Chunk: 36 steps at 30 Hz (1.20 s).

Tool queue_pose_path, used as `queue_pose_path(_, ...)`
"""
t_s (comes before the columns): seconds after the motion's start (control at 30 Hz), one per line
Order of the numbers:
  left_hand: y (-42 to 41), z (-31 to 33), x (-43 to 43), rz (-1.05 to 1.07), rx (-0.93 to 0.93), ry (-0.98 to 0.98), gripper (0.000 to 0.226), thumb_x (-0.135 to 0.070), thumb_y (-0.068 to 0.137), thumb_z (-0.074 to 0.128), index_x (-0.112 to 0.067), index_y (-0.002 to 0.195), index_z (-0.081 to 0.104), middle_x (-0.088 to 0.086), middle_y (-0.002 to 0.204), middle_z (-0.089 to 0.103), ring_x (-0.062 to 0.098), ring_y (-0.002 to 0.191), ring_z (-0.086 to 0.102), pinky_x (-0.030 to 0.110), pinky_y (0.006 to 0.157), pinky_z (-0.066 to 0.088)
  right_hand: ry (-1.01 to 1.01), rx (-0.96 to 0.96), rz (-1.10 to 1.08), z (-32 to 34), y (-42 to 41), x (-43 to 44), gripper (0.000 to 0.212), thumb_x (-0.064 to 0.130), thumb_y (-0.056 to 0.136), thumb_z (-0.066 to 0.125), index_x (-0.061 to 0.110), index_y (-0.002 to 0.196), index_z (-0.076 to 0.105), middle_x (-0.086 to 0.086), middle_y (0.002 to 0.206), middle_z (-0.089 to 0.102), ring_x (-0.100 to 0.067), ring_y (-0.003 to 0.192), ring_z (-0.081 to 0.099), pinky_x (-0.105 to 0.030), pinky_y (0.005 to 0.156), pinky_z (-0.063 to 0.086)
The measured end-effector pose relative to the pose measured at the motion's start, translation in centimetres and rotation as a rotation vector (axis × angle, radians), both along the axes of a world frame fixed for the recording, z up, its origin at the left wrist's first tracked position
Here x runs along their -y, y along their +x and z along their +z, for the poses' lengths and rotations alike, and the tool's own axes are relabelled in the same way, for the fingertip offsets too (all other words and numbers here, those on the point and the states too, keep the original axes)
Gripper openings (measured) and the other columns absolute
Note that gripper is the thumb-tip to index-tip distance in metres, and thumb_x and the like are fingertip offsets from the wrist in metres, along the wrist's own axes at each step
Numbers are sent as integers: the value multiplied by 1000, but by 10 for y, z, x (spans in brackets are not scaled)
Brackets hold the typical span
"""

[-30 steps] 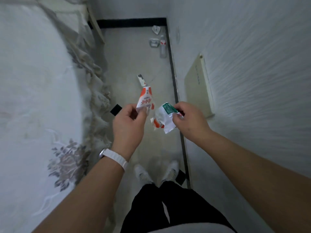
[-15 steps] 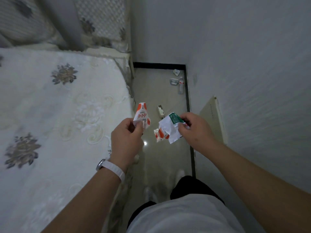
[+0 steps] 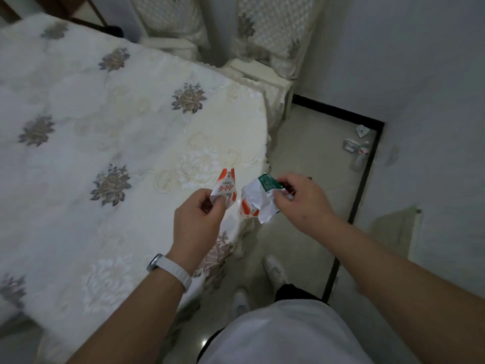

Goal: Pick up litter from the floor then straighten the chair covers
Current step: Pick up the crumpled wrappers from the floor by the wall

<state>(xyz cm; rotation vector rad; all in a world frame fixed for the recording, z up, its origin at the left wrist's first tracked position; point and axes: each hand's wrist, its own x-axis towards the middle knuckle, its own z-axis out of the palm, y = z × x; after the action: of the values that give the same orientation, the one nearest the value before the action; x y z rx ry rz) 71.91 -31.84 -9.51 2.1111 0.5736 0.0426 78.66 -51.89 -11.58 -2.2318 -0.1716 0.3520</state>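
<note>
Head view: the left hand (image 3: 199, 214) pinched an orange-and-white wrapper (image 3: 225, 189) printed with red characters too blurred to read. The right hand (image 3: 301, 203) gripped a crumpled white wrapper (image 3: 259, 200) with a green patch whose small print could not be made out. The two wrappers were just beside each other, over the right edge of the worktop (image 3: 105, 127), which wore a flowered cloth. A narrow strip of floor (image 3: 301, 153) ran between that edge and the right wall (image 3: 420, 74), bordered by black skirting (image 3: 338, 111). Three pieces of litter lay at its far end: a bottle (image 3: 360, 158), a tray (image 3: 350, 145) and a white scrap (image 3: 362, 131). Two chairs stood beyond, the left chair cover (image 3: 170, 19) and the right chair cover (image 3: 273, 30) both quilted.
</note>
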Motion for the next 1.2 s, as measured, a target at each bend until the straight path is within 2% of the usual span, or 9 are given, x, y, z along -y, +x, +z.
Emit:
queue_pose_path(0.17,-15,3,-13,231,-12,30,22,-23,91,64,-24,69,59,-8,54,50,5,49,43,16,44,34,3,-38,228,-4,32,-32,15,15,88,60,17,102,65,3,87,63,-18,79,59,-34,73,48)
queue_pose_path(0.37,-68,15,-26,507,-16,24,19,-22,92,63,-30,75,61,-10,56,53,2,50,45,15,44,35,30,-31,486,-3,30,-92,9,20,89,59,27,96,59,10,81,60,-9,73,55,-30,68,45)
queue_pose_path(0.47,-111,21,-37,693,9,31,17,-23,92,63,-25,75,63,0,64,57,4,52,44,17,46,35,51,-30,658,2,7,-132,9,21,91,58,29,96,56,10,81,59,-7,73,54,-31,67,45)
queue_pose_path(0.57,-160,23,-45,837,18,39,15,-23,92,63,-24,76,64,5,67,61,10,55,48,26,49,40,63,-21,799,12,-26,-166,9,22,92,57,28,98,56,9,84,59,-5,73,53,-28,62,41)
queue_pose_path(0.7,-224,22,-53,983,70,-21,14,-26,91,64,-24,78,66,11,73,67,33,64,62,48,50,50,45,-16,919,17,-81,-199,11,22,90,56,27,99,58,9,87,60,-8,76,54,-23,61,40)
queue_pose_path(0.83,-288,22,-60,1083,123,-46,13,-19,92,64,-25,81,68,3,74,70,14,62,61,30,49,49,26,6,999,26,-144,-224,11,20,88,56,30,94,57,10,83,60,-5,74,54,-25,63,42)
queue_pose_path(0.93,-346,22,-71,1128,161,-68,10,-24,91,65,-19,83,69,9,77,70,27,70,64,42,59,52,1,28,1058,35,-198,-241,10,20,89,56,28,94,58,9,84,61,-7,75,55,-29,67,44)
queue_pose_path(1.1,-454,21,-90,1250,230,-68,15,-23,91,65,-16,78,65,17,73,64,32,64,60,44,54,49,1,105,1172,45,-295,-278,10,19,88,58,28,94,59,11,80,60,-10,75,56,-30,65,44)
queue_pose_path(1.2,-517,24,-98,1336,225,-27,18,-23,91,65,-19,73,63,3,65,62,14,57,56,30,54,47,48,123,1204,50,-353,-304,13,20,89,58,30,96,59,19,80,58,0,73,54,-18,61,37)
